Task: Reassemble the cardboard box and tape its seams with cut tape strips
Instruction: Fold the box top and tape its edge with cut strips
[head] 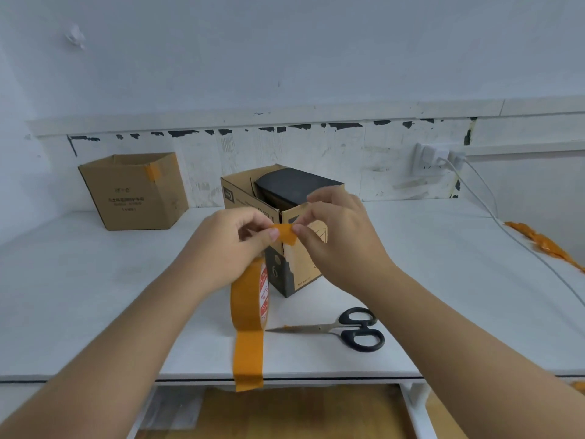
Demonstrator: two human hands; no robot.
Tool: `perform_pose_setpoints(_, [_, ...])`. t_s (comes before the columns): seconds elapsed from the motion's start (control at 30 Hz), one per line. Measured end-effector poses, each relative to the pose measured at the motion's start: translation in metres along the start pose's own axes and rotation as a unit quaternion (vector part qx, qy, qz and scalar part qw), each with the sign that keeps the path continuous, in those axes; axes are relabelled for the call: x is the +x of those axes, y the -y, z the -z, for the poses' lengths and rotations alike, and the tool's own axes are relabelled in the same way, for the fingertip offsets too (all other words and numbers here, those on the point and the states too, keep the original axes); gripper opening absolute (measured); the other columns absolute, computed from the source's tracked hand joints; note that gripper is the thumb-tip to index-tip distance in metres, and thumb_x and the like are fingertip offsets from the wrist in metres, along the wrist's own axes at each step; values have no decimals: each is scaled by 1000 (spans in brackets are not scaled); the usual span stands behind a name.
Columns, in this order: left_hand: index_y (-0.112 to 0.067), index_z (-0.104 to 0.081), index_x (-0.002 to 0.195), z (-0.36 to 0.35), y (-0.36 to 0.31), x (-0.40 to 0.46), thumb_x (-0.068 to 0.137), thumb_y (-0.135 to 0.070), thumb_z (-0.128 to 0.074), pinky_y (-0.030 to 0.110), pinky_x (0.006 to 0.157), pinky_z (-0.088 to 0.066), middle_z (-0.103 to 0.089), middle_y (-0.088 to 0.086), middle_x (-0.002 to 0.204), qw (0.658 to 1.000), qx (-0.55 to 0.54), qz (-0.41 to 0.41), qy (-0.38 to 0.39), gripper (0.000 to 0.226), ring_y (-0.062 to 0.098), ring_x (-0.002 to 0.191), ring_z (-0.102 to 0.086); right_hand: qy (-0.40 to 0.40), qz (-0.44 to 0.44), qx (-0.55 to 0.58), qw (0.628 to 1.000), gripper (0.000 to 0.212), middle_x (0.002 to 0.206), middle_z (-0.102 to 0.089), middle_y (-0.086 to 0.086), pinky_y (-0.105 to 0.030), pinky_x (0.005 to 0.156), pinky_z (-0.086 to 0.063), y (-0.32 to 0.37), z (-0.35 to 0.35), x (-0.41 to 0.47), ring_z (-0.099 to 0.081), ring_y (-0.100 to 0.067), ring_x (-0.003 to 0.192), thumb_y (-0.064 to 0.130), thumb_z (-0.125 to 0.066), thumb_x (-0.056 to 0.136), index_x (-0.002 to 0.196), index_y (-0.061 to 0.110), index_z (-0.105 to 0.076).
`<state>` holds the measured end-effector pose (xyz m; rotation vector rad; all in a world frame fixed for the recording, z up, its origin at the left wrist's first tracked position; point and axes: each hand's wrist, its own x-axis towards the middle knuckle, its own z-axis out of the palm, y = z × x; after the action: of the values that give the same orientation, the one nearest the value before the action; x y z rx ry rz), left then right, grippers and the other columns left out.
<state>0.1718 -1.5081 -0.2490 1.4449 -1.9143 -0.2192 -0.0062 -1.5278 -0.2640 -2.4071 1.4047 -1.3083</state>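
A small cardboard box point(240, 193) with black printed sides stands upright in the middle of the white table point(95, 296), its top flaps raised. Just in front of it my left hand point(228, 245) and my right hand point(338, 239) pinch a short piece of orange tape point(286, 236) between them, at the box's near top corner. The orange tape roll point(248, 299) stands on edge under my left hand. A loose strip point(248, 359) runs from the roll over the table's front edge. Black-handled scissors point(354, 327) lie shut to the right of the roll.
A second open cardboard box point(133, 191) with an orange tape patch stands at the back left against the wall. Crumpled orange tape scraps point(544, 242) lie at the table's right edge. A white cable point(506, 229) runs from a wall socket point(430, 158) across the table's right side.
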Motion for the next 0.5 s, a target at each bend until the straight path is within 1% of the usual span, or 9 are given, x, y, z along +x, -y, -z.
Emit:
perform_pose_setpoints(0.07, [-29,-61,96,-2,7,6,89,-35,-57,17,69,-40,-58,-10,99,1000,21,-2,6,10,8,92,-54,3,23,-13,1000,5,129,-54,4,-27,95,-34,-2,-4,5,-44,-13,119,24,-63,89,86,21,-66])
perform_pose_setpoints(0.1, [-28,-61,96,-3,11,8,89,-35,-57,21,74,-41,-55,-8,108,999,33,-9,4,11,10,99,-52,6,30,-15,999,5,130,-55,4,-29,97,-34,-4,-7,6,-45,-13,120,23,-63,89,86,20,-65])
perform_pose_setpoints(0.17, [-27,-63,94,-2,17,12,89,-34,-58,33,89,-42,-49,-8,124,998,48,-35,-8,10,12,114,-45,9,34,-17,999,5,128,-57,6,-25,93,-34,-5,-10,8,-49,-12,118,24,-62,89,86,21,-64])
perform_pose_setpoints(0.23, [-28,-63,91,-1,21,14,90,-35,-57,42,99,-39,-45,-12,136,996,52,-66,-10,10,12,124,-40,10,33,-16,999,5,127,-58,8,-20,88,-32,-7,-12,9,-51,-10,115,25,-62,89,86,22,-64])
perform_pose_setpoints(0.3, [-30,-61,90,-1,25,16,91,-37,-54,46,104,-37,-40,-20,140,995,50,-82,6,10,8,129,-36,7,38,-25,999,5,128,-59,8,-19,84,-33,-7,-14,10,-54,-9,112,24,-62,89,85,22,-63])
perform_pose_setpoints(0.37, [-31,-60,89,-2,28,17,91,-38,-53,45,105,-36,-34,-26,139,995,40,-85,21,11,1,127,-33,6,40,-41,998,5,129,-59,7,-20,83,-36,-8,-15,11,-55,-11,113,24,-62,89,85,22,-64])
perform_pose_setpoints(0.4, [-31,-60,88,-3,29,17,91,-38,-53,45,106,-35,-32,-27,139,995,32,-86,25,10,1,127,-32,3,38,-45,998,5,129,-59,7,-19,83,-36,-8,-16,10,-54,-11,116,24,-62,89,85,21,-64])
perform_pose_setpoints(0.5, [-32,-58,84,-8,30,18,90,-37,-54,45,107,-33,-32,-25,142,995,5,-91,26,9,6,132,-33,-3,27,-37,999,4,132,-58,7,-17,85,-34,-10,-20,8,-50,-12,124,23,-63,89,87,21,-65])
